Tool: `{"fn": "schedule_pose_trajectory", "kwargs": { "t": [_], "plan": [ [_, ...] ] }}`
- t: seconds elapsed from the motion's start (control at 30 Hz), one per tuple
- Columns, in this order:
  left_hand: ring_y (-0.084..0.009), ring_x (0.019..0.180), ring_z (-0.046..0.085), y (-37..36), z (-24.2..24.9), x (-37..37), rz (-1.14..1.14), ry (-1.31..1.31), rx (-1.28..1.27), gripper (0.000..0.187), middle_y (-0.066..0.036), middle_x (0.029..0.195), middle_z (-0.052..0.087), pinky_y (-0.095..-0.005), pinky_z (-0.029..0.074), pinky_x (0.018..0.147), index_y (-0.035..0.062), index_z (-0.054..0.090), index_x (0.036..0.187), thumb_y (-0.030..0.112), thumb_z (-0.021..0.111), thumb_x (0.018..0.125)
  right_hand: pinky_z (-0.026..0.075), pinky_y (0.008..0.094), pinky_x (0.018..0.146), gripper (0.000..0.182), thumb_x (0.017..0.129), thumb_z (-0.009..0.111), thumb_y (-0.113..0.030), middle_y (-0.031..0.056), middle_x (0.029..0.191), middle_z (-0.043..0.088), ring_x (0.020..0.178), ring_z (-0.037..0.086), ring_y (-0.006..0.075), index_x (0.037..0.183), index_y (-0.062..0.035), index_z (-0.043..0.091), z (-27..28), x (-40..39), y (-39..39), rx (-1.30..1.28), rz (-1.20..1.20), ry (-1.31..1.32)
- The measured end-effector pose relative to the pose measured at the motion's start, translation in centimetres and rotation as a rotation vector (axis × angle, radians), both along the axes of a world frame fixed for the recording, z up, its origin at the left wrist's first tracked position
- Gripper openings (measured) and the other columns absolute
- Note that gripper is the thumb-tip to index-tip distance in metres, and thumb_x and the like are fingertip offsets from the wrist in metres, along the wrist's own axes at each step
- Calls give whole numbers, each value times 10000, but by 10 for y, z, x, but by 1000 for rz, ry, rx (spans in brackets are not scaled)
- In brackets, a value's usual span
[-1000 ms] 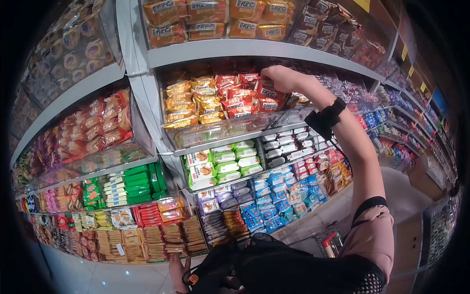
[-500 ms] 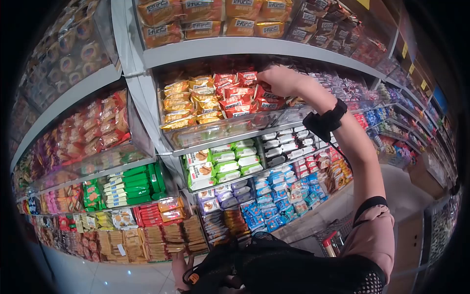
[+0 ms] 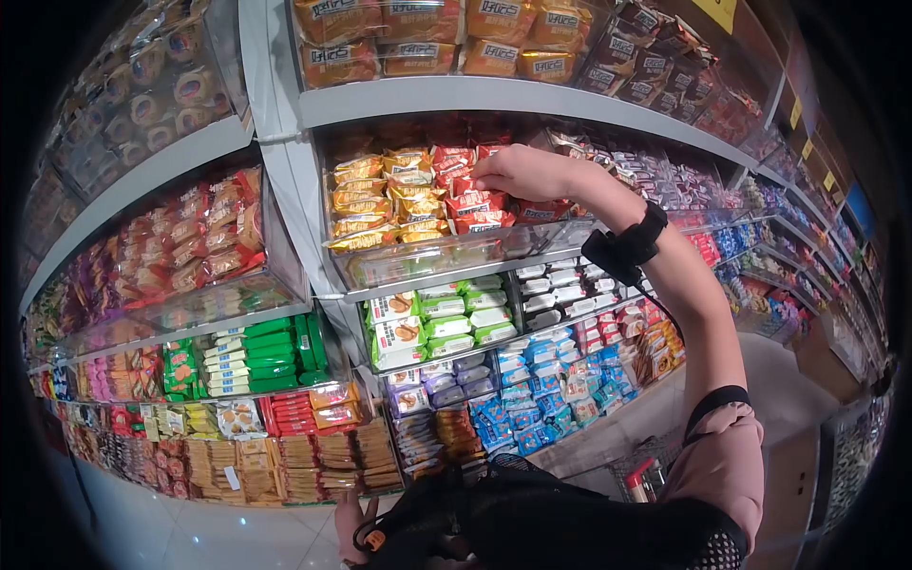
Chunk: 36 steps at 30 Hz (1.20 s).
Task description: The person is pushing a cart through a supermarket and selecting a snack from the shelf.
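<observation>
My right hand (image 3: pixel 524 174) reaches into a clear-fronted shelf bin, palm down. Its fingers are bent together, with the fingertips on a red snack packet (image 3: pixel 472 202). The thumb and part of the packets are hidden beneath the hand. Left of the red packets, gold snack packets (image 3: pixel 415 201) lie in stacked rows. My left hand (image 3: pixel 351 525) hangs low beside my body, in front of the bottom shelf. Its thumb and fingers look apart, and nothing shows in them.
A clear plastic front panel (image 3: pixel 427 266) edges the bin. Below it lie green-and-white packets (image 3: pixel 446 323) and blue packets (image 3: pixel 522 404). Large orange packs (image 3: pixel 418 57) fill the shelf above. A cart with a red handle part (image 3: pixel 641 475) stands close to my right side.
My right hand has shifted left across the red packets, from the right-hand ones to the middle ones. The camera view has moved slightly. My left hand stays low.
</observation>
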<state>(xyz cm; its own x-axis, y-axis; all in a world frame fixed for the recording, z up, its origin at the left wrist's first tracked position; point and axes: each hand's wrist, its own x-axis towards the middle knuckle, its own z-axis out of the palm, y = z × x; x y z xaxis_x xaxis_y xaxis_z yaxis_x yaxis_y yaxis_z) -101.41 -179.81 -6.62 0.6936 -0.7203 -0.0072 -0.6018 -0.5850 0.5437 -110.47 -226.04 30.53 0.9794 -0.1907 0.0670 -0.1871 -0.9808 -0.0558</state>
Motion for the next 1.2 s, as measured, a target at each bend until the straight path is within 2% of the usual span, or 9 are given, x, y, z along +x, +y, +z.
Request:
{"fn": "schedule_pose_trajectory", "kwargs": {
  "t": [0.27,0.37,0.47,0.6,0.73,0.8,1.0,1.13,1.2],
  "plan": [
    [-383,821,561,-10,0,2,-55,13,18,336,-197,876,590,-438,455,715,9,555,966,245,652,749,435,414,785,259,884,491,-228,165,945,609,904,569,334,1021,-26,579,-16,-6,0,59,-15,-159],
    [-388,829,562,-15,-9,7,-111,36,0,344,-210,888,590,-437,458,712,-8,552,952,258,645,756,415,419,831,244,798,570,-195,73,995,565,929,544,250,1009,-73,567,-20,-19,12,-583,188,-690],
    [-391,845,568,-20,-33,16,-154,69,14,372,-228,909,591,-438,462,713,-18,550,962,284,637,763,422,421,851,204,766,582,-170,68,956,564,913,547,224,942,-69,563,-33,-49,54,-805,416,-761],
    [-345,914,589,-36,-59,31,-224,168,213,503,-195,953,612,-400,466,774,44,557,1085,377,680,729,429,431,880,198,724,590,-140,69,990,567,972,544,200,910,-76,563,-94,-97,112,-681,620,-641],
    [-346,990,555,-63,-44,37,-460,40,258,521,-219,1007,590,-403,438,836,39,556,1077,425,650,740,423,434,874,208,709,571,-90,76,1005,570,977,544,209,917,-85,573,-163,-155,140,-485,177,-528],
    [-347,1002,547,-80,-6,31,-566,274,217,517,-210,1019,588,-402,435,849,26,551,1090,416,624,759,403,446,884,253,695,568,-66,102,1029,558,970,543,234,947,-92,570,-200,-189,151,-449,-98,-517],
    [-338,818,575,-119,-55,40,-1063,63,156,332,-173,838,580,-408,462,697,25,540,981,279,568,770,342,487,929,474,634,631,-33,232,1272,365,1144,371,413,1094,-54,516,-302,-350,207,-458,-1145,-337],
    [-328,841,567,-148,-27,24,-1297,-156,-140,328,-161,867,568,-410,467,728,17,510,946,316,524,811,273,492,991,628,745,631,-161,251,1373,244,1238,298,399,1302,-75,356,-358,-471,297,-320,-1910,-106],
    [-330,857,562,-166,2,6,-1344,-147,33,356,-167,880,566,-416,463,734,11,506,955,342,510,823,269,493,991,645,789,608,-269,257,1355,278,1237,314,383,1337,-99,313,-385,-520,343,-62,-2218,59]
  ]
}}
